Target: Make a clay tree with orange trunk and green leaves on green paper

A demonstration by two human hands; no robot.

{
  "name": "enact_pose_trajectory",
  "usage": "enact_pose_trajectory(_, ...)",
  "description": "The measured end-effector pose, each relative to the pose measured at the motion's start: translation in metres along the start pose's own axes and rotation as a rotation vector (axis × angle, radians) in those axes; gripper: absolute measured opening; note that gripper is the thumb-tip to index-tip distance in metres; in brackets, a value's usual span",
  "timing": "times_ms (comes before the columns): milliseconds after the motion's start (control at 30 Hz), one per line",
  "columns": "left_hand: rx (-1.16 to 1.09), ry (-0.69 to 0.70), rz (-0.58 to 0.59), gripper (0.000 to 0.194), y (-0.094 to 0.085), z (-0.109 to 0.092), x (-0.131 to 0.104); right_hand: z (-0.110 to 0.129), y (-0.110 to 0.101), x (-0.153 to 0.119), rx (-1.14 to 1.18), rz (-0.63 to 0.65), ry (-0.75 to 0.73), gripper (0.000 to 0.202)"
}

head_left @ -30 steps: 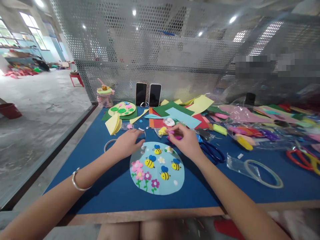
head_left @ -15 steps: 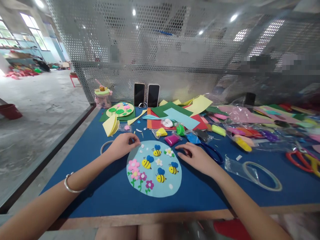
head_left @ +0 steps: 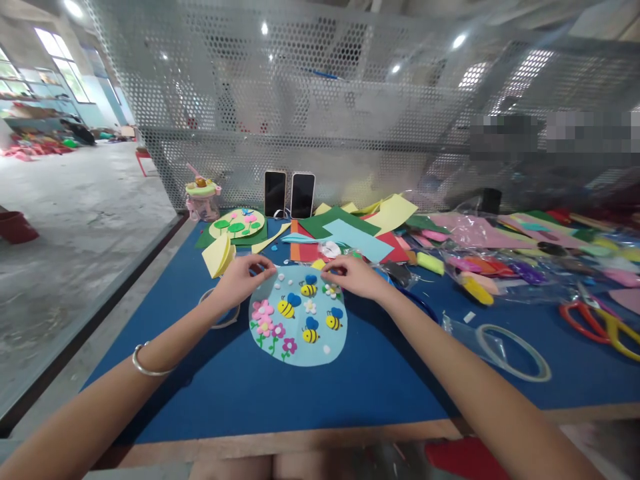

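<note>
A rounded light blue paper picture (head_left: 300, 350) is in front of me, decorated with yellow-and-black bees (head_left: 287, 307) with blue wings, pink and purple flowers (head_left: 263, 316), and small white dots. My left hand (head_left: 245, 279) pinches its upper left edge between thumb and fingers. At the upper right edge, beside a white flower, my right hand (head_left: 356, 275) pinches the paper too. The lower edge is nearest to me; whether it touches the table I cannot tell. A clear tape ring (head_left: 220, 323) lies partly behind my left forearm.
The blue table (head_left: 240, 407) holds coloured paper sheets (head_left: 357, 240), another round paper picture (head_left: 237, 224), two phones (head_left: 303, 195) and a lidded cup (head_left: 203, 200). To the right lie bagged clay (head_left: 480, 291), a tape roll (head_left: 540, 370) and scissors (head_left: 590, 323). A perforated metal panel (head_left: 310, 107) stands behind.
My right hand has moved left and away from me onto the picture's upper edge. The picture has shifted away from me, and both hands now grip it.
</note>
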State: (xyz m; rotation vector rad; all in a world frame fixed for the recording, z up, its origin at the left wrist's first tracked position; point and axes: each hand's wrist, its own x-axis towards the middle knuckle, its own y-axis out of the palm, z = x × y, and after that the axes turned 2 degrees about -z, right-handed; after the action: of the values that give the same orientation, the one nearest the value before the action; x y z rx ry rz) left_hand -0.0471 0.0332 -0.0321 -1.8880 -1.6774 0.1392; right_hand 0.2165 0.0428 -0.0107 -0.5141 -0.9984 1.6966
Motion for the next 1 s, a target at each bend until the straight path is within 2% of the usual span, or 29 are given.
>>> enact_pose_trajectory(167, -0.034, -0.081, 0.017, 0.026, -0.009, 0.011, 0.004, 0.006, -0.002, 0.019, 0.023, 0.044, -0.004, 0.017)
enact_pose_trajectory(333, -0.096, -0.185, 0.183, 0.033, -0.013, 0.03, 0.002, 0.007, -0.004, 0.027, 0.09, 0.091, 0.049, 0.018)
enact_pose_trajectory(433, -0.139, -0.232, 0.239, 0.033, -0.012, 0.036, 0.003, 0.005, -0.005, 0.03, 0.139, 0.1, 0.09, 0.021)
enact_pose_trajectory(733, -0.352, -0.392, 0.251, 0.038, -0.004, 0.03, 0.001, -0.002, -0.005, 0.038, 0.311, 0.124, 0.205, 0.022)
enact_pose_trajectory(1000, -0.471, -0.465, 0.199, 0.039, -0.001, 0.04, -0.002, -0.011, -0.006, 0.03, 0.39, 0.158, 0.27, 0.024)
